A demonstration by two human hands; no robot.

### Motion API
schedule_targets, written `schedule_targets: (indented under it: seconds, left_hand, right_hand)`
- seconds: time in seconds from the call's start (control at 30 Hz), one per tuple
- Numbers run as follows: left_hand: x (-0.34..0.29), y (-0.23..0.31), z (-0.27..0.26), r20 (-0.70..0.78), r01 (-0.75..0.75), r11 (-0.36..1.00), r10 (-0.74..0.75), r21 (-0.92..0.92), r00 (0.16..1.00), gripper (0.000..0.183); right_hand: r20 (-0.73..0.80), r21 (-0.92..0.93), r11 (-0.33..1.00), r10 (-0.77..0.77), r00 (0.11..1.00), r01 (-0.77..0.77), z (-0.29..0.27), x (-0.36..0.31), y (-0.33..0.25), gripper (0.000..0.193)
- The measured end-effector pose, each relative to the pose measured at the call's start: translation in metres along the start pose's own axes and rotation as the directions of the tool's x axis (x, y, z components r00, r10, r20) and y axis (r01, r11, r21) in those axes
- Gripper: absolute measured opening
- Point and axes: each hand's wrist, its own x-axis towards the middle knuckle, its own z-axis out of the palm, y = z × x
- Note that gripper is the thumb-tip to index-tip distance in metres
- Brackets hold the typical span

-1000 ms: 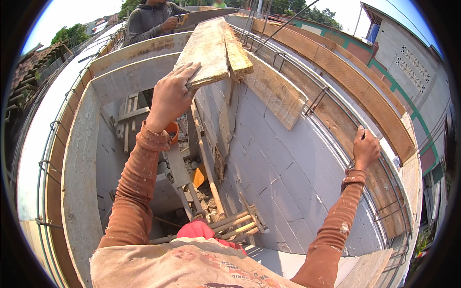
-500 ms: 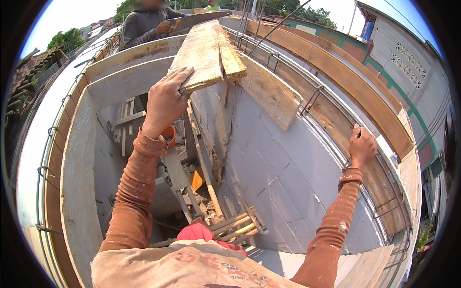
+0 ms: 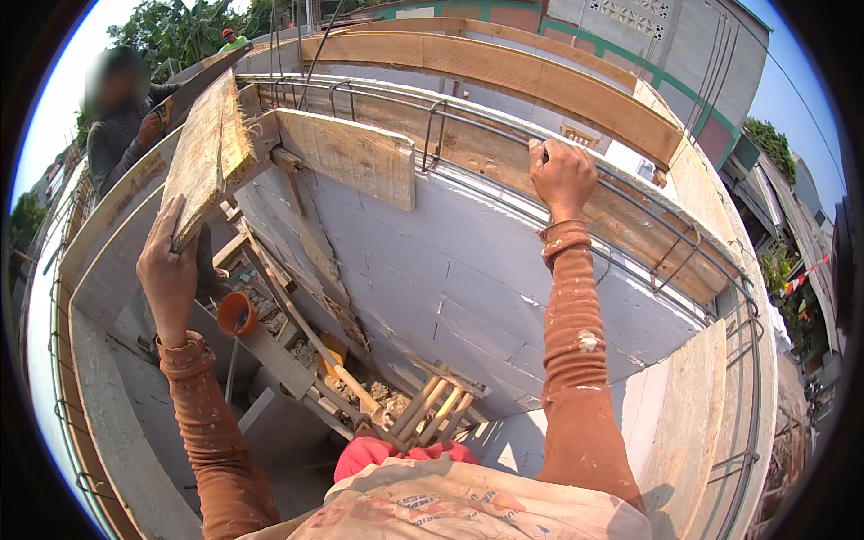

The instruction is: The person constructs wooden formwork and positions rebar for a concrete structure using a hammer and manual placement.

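Note:
My left hand (image 3: 169, 270) is closed around the near end of a rough wooden board (image 3: 205, 157), which tilts up and away from me. The board's right edge is ragged and splintered. My right hand (image 3: 565, 180) is wrapped round a steel reinforcing bar (image 3: 486, 126) running along the wall top; a small dark spot shows at its fingers, too small to make out. Beyond the board, a co-worker's hand (image 3: 151, 129) grips a handsaw (image 3: 202, 88) by its yellowish handle, the blade slanting up over the board's far end.
A short plank (image 3: 346, 157) lies against the top of the pale block wall (image 3: 432, 270). Below me are an orange bucket (image 3: 236, 315), wooden poles (image 3: 430, 409) and rubble. Form boards (image 3: 504, 76) line the far side. Another person (image 3: 234, 40) stands in the distance.
My view has swung to the right, so everything sits further left. The board now appears tipped onto its side more, with my left hand still on it. My right hand remains on the bar.

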Motion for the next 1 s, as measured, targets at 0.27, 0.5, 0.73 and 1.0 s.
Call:
schedule_targets:
  seconds: [0.27, 0.5, 0.73, 1.0]
  left_hand:
    - [0.0008, -0.0068, 0.0023, 0.024, -0.041, 0.999, 0.041, 0.009, 0.999, 0.041]
    - [-0.0013, -0.0055, 0.0028, 0.016, -0.009, 1.000, 0.009, -0.019, 1.000, 0.044]
    - [-0.0017, -0.0086, 0.0021, 0.000, -0.137, 0.990, 0.137, 0.041, 0.991, 0.043]
    - [-0.0033, -0.0040, 0.0005, -0.030, -0.084, 0.995, 0.086, 0.056, 0.996, 0.044]
  right_hand:
    - [0.011, 0.024, 1.000, -0.006, 1.000, 0.005, 0.0014, -0.0015, 0.0041, 0.035]
    - [-0.056, 0.059, 0.998, 0.000, 0.998, 0.004, 0.0044, -0.0026, 0.0057, 0.035]
    - [0.002, 0.051, 0.999, 0.015, 1.000, -0.015, -0.0007, -0.0009, 0.0015, 0.031]
    - [0.022, -0.023, 1.000, -0.008, 1.000, 0.009, -0.0016, -0.0003, 0.0008, 0.037]
